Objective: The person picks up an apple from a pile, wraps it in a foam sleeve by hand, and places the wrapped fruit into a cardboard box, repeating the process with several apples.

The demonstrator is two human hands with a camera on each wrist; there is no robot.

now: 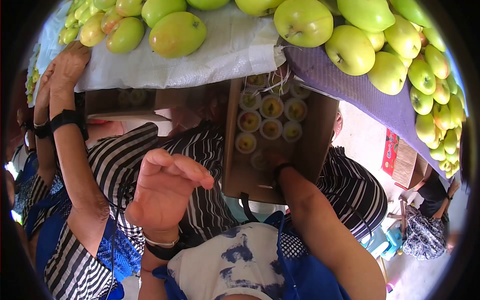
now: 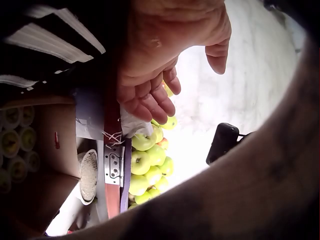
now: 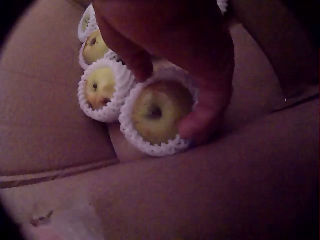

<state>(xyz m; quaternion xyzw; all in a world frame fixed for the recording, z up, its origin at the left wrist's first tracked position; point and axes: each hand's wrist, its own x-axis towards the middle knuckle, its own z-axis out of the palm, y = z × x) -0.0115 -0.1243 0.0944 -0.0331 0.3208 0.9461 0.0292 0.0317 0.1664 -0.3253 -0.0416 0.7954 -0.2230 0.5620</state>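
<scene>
Deep in a cardboard box point(image 1: 312, 145), my right hand point(image 1: 275, 159) grips an apple point(image 3: 161, 107) wrapped in a white foam net point(image 3: 145, 145). In the right wrist view its fingers reach round both sides of the net. Beside it sit other netted apples point(image 3: 100, 86), and the head view shows several point(image 1: 271, 107) in rows inside the box. My left hand point(image 1: 167, 185) is raised in the air left of the box, palm showing, fingers loosely bent, holding nothing. The left wrist view shows that hand point(image 2: 160, 55) with its fingers hanging relaxed.
Green apples point(image 1: 304, 22) are heaped on the stand above, over a white sheet point(image 1: 220, 55) and a purple mat point(image 1: 325, 70). A person's hand point(image 1: 70, 62) rests at the stand's edge on the left. Another carton point(image 1: 160, 102) is under the stand. A metal hinge point(image 2: 114, 165) shows beside the box.
</scene>
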